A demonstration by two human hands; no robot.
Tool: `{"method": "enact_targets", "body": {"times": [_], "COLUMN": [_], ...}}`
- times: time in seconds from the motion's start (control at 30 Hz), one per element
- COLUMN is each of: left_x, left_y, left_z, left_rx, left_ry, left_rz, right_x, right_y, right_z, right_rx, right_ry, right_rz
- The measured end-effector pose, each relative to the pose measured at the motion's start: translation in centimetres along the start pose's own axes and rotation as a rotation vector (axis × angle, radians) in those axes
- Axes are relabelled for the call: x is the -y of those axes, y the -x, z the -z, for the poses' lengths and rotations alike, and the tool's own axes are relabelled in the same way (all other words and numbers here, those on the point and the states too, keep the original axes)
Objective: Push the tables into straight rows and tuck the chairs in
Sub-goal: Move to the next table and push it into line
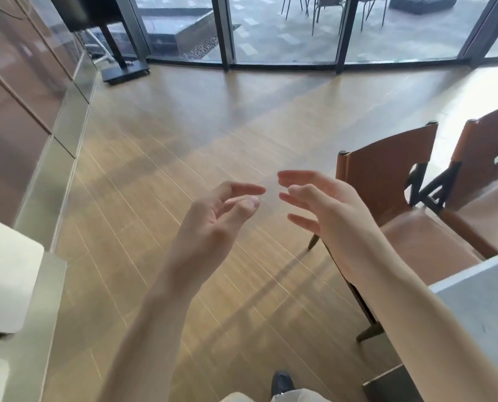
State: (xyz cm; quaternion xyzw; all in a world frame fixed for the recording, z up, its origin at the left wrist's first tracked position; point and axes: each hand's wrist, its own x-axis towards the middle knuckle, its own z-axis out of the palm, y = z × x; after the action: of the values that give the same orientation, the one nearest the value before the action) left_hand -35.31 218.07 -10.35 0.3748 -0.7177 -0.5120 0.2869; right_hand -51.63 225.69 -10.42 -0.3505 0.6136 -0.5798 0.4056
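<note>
A wide wooden floor [207, 146] fills most of the view, running up to a wall of dark-framed glass doors [285, 30] with outdoor chairs beyond them, and a glossy panelled wall [24, 97] down the left side. At the right edge sits the corner of a pale grey table [479, 303], and just beyond it stand two brown chairs side by side: the nearer chair [392, 181] has its seat pointing toward the table but largely out in the open, and the farther chair [485, 158] is close beside it, cut off by the frame. A black stand on a wheeled base [126, 65] is parked near the glass at upper left. In the middle, both hands hang in the air over the floor, touching nothing: the left hand [210, 224] has loosely curled fingers and grips nothing, and the right hand [323, 210] is spread with relaxed fingers, just in front of the nearer chair's back. The step in hand appears to be the approach to a chair, with nothing yet held. The next move likely calls for turning right, taking the nearer chair's backrest in both hands and sliding it squarely under the table without knocking its neighbour.
</note>
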Motion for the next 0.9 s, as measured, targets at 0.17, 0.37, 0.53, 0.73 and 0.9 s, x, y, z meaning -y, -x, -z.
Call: {"method": "enact_targets", "body": {"times": [0.17,0.37,0.53,0.73,0.9], "left_x": [0.2,1.1,2.1,2.3,3.0], "left_y": [-5.8,-12.6,-19.5,-29.8,-37.0], "left_z": [-0.6,-0.2,1.6,4.9,7.4], "left_rx": [0.041,0.095,0.142,0.133,0.158], "left_ry": [0.001,0.004,-0.034,0.019,0.022], "left_rz": [0.005,-0.005,-0.025,-0.063,-0.069], "right_x": [0.6,0.5,0.8,2.8,4.0], "right_y": [-5.3,-11.4,-17.8,-27.8,-35.4], "right_z": [1.1,1.1,0.1,-1.6,-3.0], "right_rx": [-0.010,-0.055,-0.099,-0.113,-0.126], "right_ry": [0.007,0.003,0.009,0.034,0.055], "right_rz": [0.019,0.008,0.013,0.042,0.059]}}
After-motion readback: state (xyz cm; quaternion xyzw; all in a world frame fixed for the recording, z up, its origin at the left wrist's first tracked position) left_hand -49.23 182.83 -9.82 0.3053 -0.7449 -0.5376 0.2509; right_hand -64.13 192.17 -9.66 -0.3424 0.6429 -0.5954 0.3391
